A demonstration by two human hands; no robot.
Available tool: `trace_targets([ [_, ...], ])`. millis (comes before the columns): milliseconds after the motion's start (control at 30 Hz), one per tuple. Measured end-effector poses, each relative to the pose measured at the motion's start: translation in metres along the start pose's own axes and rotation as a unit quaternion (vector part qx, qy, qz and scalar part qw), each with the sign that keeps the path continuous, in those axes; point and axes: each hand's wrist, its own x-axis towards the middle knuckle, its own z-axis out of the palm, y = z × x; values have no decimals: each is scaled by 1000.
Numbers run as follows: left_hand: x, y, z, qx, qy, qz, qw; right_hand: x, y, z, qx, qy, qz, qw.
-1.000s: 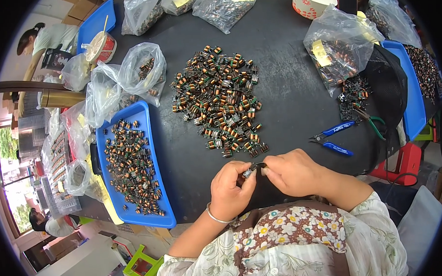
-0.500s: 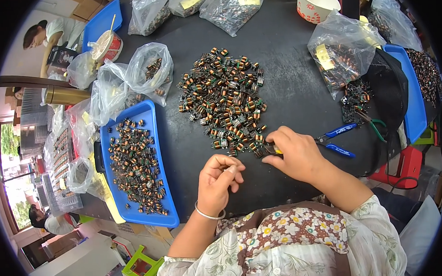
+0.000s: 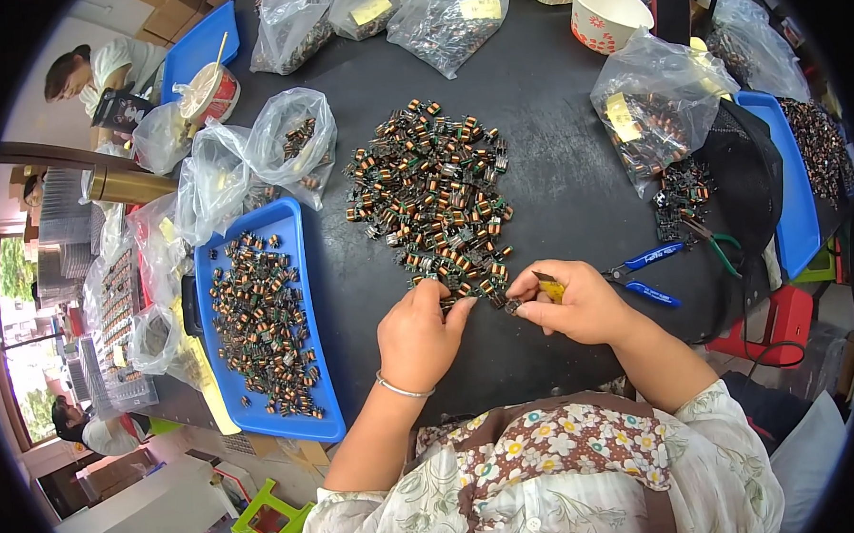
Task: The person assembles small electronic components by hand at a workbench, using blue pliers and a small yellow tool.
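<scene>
A heap of small copper-wound coil components [image 3: 433,195] lies on the black tabletop. At the heap's near edge is my left hand [image 3: 418,332], its thumb and fingers curled in a pinch among the coils. Whether a coil is between its fingertips is hard to make out. My right hand [image 3: 576,303], just right of it, is closed around a small yellow tool with a dark tip [image 3: 550,288]. Between that hand's thumb and forefinger tips shows a small coil component [image 3: 513,307]. Blue-handled pliers [image 3: 648,274] lie right of my right hand.
To the left stands a blue tray [image 3: 325,366] holding many coils. Clear bags of parts [image 3: 657,114] sit at the right and along the back. Green-handled pliers [image 3: 722,249], a paper bowl [image 3: 610,16] and another blue tray [image 3: 794,193] are also around. Other people appear at far left.
My left hand has moved forward to the heap's near edge. My right hand has turned, the yellow tool now pointing up, with a coil at its fingertips. The view has shifted slightly.
</scene>
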Motion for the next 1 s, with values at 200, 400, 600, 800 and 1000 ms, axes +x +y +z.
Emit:
trace_targets([
  [200,-3,-1,-8,-18,-22,25,999,-3,1,-1,92,-21,17,995],
  [400,-9,-2,-14,-223,-90,-70,968,-2,0,-2,119,-26,35,992],
  [600,-17,-6,-16,-636,-219,-224,705,-1,2,-1,113,-29,24,993],
  [800,-20,11,-11,-625,-193,-266,708,-3,4,-1,131,-37,29,990],
  [1000,-26,18,-6,-616,-175,-248,727,-4,5,-2,129,-64,14,989],
])
